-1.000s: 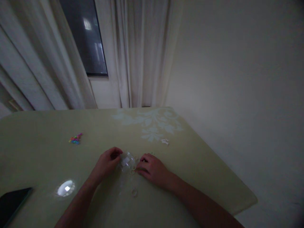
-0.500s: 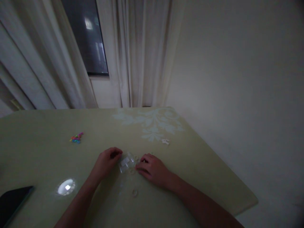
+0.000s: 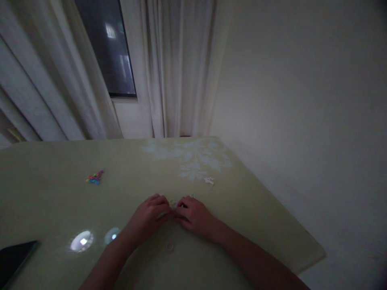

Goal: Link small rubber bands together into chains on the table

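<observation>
My left hand (image 3: 154, 213) and my right hand (image 3: 193, 213) meet fingertip to fingertip low over the table, fingers closed. What lies between the fingertips is too small and dark to make out. Pale rings lie around them: one (image 3: 172, 201) just behind the fingertips, another (image 3: 192, 195) behind my right hand, and a third (image 3: 169, 246) in front on the table. A clear plastic bag is not visible now. Small white pieces (image 3: 209, 181) sit in a little heap beyond my right hand.
The pale green table (image 3: 256, 225) has a leaf pattern at its back. A pile of small coloured pieces (image 3: 95, 177) lies at the left, and a dark flat object (image 3: 15, 262) at the near left corner. Curtains (image 3: 187, 72) and a wall (image 3: 302, 100) stand behind.
My left hand has moved right to meet my right hand, over the spot where the clear plastic bag showed before. My right hand has hardly moved.
</observation>
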A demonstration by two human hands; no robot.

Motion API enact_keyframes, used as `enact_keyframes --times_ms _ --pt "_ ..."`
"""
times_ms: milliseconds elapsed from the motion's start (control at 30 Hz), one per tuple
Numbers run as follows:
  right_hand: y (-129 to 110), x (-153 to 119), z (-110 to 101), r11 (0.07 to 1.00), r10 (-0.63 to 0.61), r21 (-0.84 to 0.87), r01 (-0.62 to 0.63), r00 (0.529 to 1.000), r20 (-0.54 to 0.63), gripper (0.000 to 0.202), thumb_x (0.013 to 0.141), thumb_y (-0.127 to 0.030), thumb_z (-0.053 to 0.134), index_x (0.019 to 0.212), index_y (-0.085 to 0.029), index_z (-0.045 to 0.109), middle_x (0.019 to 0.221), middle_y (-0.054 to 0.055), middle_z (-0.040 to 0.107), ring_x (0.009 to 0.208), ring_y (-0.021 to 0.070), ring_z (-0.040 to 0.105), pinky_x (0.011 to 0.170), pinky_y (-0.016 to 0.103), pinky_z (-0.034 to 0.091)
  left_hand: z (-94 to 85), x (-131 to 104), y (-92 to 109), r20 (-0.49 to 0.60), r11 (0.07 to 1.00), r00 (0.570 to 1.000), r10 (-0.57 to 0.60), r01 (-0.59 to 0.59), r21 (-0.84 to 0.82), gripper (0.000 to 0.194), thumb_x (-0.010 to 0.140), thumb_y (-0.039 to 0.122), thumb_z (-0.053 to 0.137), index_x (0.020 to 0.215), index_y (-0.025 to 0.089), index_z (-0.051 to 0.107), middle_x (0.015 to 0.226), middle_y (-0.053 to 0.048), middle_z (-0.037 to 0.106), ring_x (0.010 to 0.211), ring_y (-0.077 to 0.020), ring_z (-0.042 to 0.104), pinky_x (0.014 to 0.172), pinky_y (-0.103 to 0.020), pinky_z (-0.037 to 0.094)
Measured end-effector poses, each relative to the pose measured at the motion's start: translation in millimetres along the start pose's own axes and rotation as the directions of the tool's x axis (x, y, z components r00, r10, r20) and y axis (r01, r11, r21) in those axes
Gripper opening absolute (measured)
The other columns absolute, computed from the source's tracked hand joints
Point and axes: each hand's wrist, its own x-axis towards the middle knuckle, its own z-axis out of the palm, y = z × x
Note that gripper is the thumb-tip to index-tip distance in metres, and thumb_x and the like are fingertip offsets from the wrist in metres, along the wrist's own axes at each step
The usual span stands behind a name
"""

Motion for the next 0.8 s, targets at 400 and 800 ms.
enact_keyframes --times_ms 400,800 --pt "4 1 -9 0.999 -0.039 -0.016 0.04 0.997 0.062 0.015 0.102 -0.031 0.064 0.107 -0.022 0.075 0.11 0.006 0.067 0.101 0.0188 0.06 0.091 0.03 0.047 10.2 -2 1 0.094 0.971 0.996 0.004 -0.026 0.239 0.015 0.091 0.013 0.069 0.086 0.025 0.077 0.093 -0.005 0.07 0.089 -0.0225 0.062 0.084 -0.036 0.048" --pt "4 2 -6 0.999 0.027 0.021 -0.028 0.997 0.067 0.007 0.094 -0.021 0.064 0.097 -0.016 0.068 0.101 0.009 0.063 0.096 0.0224 0.057 0.089 0.034 0.047 8.2 -1 -2 -0.056 0.997 0.998 -0.02 0.024 0.07 0.017 0.095 0.019 0.064 0.089 0.025 0.078 0.092 -0.006 0.072 0.088 -0.0223 0.065 0.081 -0.034 0.053"
